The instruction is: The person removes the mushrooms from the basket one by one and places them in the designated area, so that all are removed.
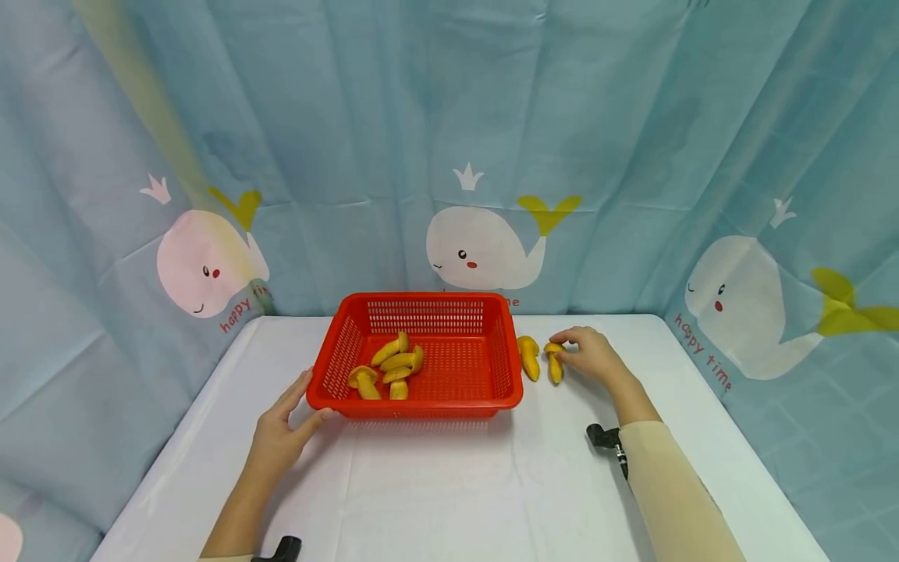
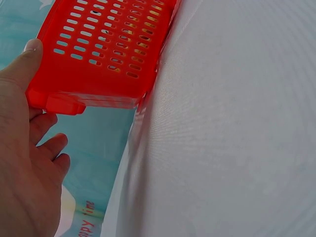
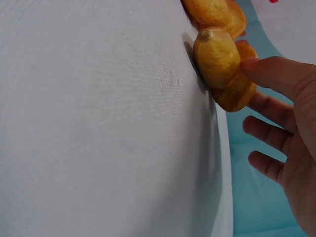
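Note:
A red plastic basket [image 1: 414,403] stands on the white table [image 1: 449,492] and holds several yellow mushroom-shaped toys [image 1: 393,367]. My left hand [image 1: 281,433] is at its front left corner, thumb against the basket wall [image 2: 108,49], fingers [image 2: 47,148] relaxed beside it. To the right of the basket lie two more yellow toys [image 1: 529,357]. My right hand [image 1: 593,355] reaches the nearer toy [image 1: 555,365]. One finger [image 3: 276,76] touches that toy [image 3: 217,59]; the other fingers hang apart from it. The second toy [image 3: 215,12] lies just beyond.
A blue curtain with white whales [image 1: 485,250] closes off the back and both sides of the table. Black camera mounts [image 1: 605,439] sit at both wrists. White tabletop stretches in front of the basket to the near edge.

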Demonstrator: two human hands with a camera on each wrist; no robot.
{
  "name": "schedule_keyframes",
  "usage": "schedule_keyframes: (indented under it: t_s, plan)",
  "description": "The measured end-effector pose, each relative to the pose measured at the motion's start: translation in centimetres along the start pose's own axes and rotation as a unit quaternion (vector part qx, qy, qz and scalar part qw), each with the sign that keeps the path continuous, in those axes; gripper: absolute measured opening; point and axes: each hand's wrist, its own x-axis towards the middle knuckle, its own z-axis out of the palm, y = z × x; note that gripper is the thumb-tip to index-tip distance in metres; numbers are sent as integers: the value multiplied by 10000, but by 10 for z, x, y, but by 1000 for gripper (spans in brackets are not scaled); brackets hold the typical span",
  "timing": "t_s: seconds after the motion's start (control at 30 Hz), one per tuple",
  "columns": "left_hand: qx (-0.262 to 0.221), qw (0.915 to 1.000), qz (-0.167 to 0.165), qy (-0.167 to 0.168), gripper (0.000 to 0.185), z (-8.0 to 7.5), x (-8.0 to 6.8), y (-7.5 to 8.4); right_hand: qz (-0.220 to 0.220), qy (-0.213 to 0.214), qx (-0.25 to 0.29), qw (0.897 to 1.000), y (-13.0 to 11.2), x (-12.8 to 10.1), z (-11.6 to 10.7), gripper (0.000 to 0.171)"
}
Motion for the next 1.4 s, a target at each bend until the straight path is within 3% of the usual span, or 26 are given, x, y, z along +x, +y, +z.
schedule_keyframes:
  t_s: [0.53,0.77,1.4]
  plan:
    - [20,10000,-86,-5,83,1,-1,1,-240,-76,-93,9996,-5,5,4,29]
    - [54,10000,-54,9,83,0,-1,2,-366,-66,228,9990,-4,5,4,28]
    - [39,10000,-34,-14,83,1,-1,0,-176,-246,-170,9994,-8,6,-2,27]
